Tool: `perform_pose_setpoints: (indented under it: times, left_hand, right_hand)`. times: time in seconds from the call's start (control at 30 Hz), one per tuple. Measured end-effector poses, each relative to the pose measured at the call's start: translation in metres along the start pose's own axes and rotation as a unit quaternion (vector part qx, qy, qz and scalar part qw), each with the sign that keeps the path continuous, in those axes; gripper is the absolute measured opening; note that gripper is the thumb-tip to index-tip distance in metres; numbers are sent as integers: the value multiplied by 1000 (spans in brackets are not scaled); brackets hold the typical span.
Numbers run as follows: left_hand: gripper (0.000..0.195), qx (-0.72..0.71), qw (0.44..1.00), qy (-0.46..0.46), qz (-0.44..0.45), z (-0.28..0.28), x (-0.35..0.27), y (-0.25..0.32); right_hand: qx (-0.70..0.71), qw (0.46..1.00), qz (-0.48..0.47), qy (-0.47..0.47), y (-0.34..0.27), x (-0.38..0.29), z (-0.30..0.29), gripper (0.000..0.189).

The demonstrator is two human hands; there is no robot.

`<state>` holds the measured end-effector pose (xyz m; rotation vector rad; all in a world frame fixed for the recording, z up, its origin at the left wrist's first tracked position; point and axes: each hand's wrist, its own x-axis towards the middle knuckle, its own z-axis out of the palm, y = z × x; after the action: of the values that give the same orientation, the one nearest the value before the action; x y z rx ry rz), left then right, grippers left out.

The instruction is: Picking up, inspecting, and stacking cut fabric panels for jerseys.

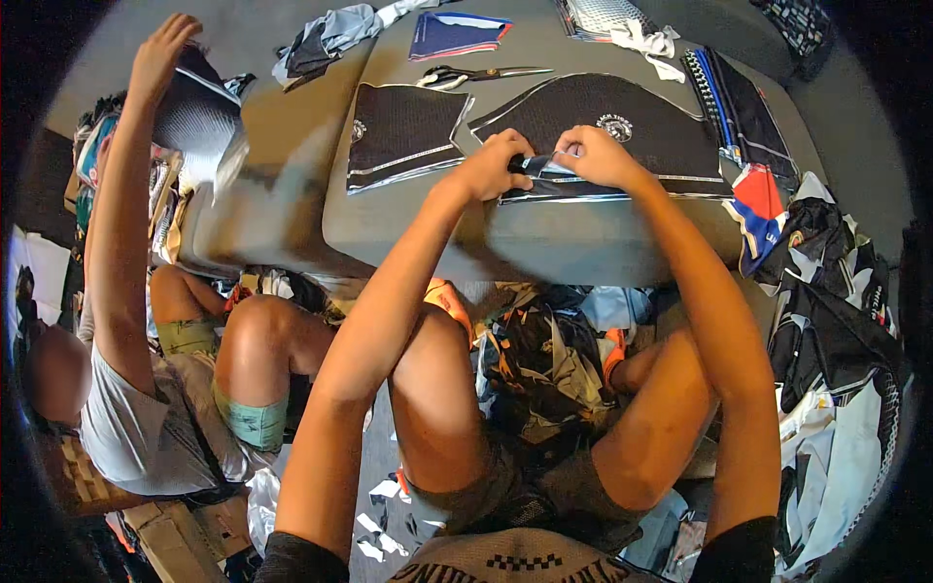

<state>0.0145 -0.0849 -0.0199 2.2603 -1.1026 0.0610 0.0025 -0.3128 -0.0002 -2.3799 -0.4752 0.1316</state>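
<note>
Both hands meet over the front edge of a large black cut fabric panel (656,146) with a white border and a round emblem. My left hand (498,166) pinches the left end of a small dark fabric strip (538,166). The fingers of my right hand (599,157) hold the strip's right end, where a pale underside shows. A smaller black fabric panel (408,131) lies flat to the left. Behind the panels rest scissors (485,74) with dark blades, pointing right.
A co-worker with one arm raised sits at left beside stacked fabric pieces (197,116). Folded blue fabric (459,35) lies at the back of the grey padded surface (408,226). Fabric strips (711,95) and a black garment heap (831,291) are at right. Scraps (561,357) fill the space between my legs.
</note>
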Motion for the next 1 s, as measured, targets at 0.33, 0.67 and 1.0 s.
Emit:
perform_pose_setpoints:
  times: [0.33,0.67,1.0]
  left_hand:
    - [26,-26,989,14,-148,-7,14,16]
    - [23,116,981,66,-140,-1,18,59]
    - [19,96,969,229,-25,-14,53,67]
  right_hand:
    - [85,996,-25,-7,-1,-6,-6,20]
    - [109,993,-36,-16,17,-2,-13,23]
    - [-58,994,-30,90,36,-27,-45,26]
